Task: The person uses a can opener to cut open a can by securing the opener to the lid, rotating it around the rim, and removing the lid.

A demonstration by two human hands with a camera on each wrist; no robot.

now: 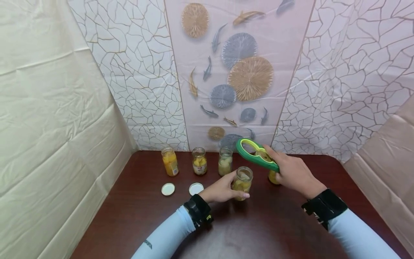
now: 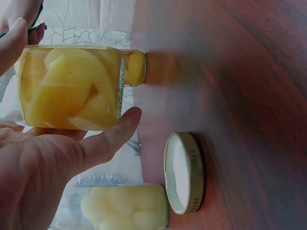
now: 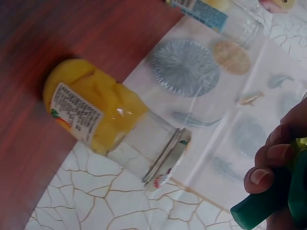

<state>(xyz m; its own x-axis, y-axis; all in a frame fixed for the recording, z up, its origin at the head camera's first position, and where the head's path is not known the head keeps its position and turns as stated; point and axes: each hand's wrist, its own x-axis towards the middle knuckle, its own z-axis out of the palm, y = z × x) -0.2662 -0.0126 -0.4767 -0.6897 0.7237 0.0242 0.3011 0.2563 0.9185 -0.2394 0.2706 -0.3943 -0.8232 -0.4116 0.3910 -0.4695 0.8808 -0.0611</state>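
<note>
My left hand (image 1: 221,189) grips an uncapped glass jar (image 1: 242,183) of yellow fruit pieces. In the left wrist view, its base appears raised off the table. My right hand (image 1: 292,172) holds a green jar opener (image 1: 255,160) with a lime inner edge, in the air to the right of that jar. A round gold-coloured piece (image 1: 263,155) shows within the opener; whether it is a loose lid is unclear. Behind the right hand stands another jar of yellow fruit (image 3: 96,105), its lid (image 3: 168,160) on in the right wrist view.
At the back of the dark table stand an orange-filled jar (image 1: 170,164), a labelled yellow-fruit jar (image 1: 199,163) and a pale-fruit jar (image 1: 225,164), all uncapped. Two lids, one left (image 1: 168,189) and one nearer the left hand (image 1: 196,189), lie before them. Patterned cloth (image 1: 152,90) hangs behind.
</note>
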